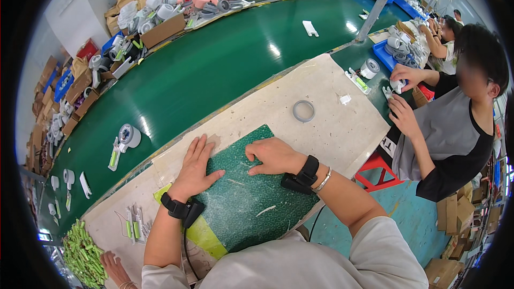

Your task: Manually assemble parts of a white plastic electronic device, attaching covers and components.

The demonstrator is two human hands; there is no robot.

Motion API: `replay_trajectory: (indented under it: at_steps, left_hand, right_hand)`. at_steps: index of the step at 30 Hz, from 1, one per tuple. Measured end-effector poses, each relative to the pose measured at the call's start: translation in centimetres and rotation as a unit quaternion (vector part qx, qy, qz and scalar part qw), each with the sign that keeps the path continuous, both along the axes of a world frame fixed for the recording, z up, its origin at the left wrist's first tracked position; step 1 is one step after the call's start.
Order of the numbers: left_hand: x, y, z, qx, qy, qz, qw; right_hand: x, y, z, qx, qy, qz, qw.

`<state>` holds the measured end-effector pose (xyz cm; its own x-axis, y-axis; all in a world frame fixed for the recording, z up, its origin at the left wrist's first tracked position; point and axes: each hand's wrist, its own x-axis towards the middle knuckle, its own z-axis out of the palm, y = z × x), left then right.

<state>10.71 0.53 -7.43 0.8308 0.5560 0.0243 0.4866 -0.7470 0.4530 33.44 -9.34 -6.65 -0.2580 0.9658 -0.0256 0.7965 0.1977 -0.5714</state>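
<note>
Fingers stretched out, my left hand (196, 170) lies flat at the left edge of a green mat (249, 203) printed with small rings. My right hand (277, 156) rests on the mat's far right part, its fingers bent and the thumb apart from the forefinger; nothing shows in it. Both wrists wear black straps with small black boxes. Beyond my right hand, a grey ring (295, 111) lies on the beige worktable (241, 120). A yellow-green strip (212, 240) runs along the mat's near left side.
A green conveyor belt (198, 69) passes beyond the table, carrying a white round-headed device (128, 136). Green cylindrical cells (80, 257) are heaped at lower left, beside another person's hand (114, 268). At right, a co-worker (444, 112) handles white parts near a red stool (377, 172).
</note>
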Motion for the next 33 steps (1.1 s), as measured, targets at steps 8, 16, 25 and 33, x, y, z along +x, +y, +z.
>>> replay_trajectory:
  at_steps: [8,16,25,33]
  left_hand:
    - [0.5,-0.2,0.3,-0.006,-0.007,-0.005,1.000]
    - [0.4,-0.2,1.1,-0.019,0.014,0.012,1.000]
    - [1.0,-0.3,1.4,-0.042,0.022,0.025,0.999]
    - [-0.2,0.3,2.5,-0.198,-0.089,0.042,0.975]
  right_hand:
    - [4.1,-0.2,2.2,-0.107,0.217,0.055,0.969]
    - [32.7,-2.6,2.5,0.253,-0.199,-0.530,0.784]
    - [40.8,-3.0,-2.7,0.211,0.074,-0.587,0.778]
    - [21.1,-0.6,11.6,0.364,0.170,-0.279,0.872]
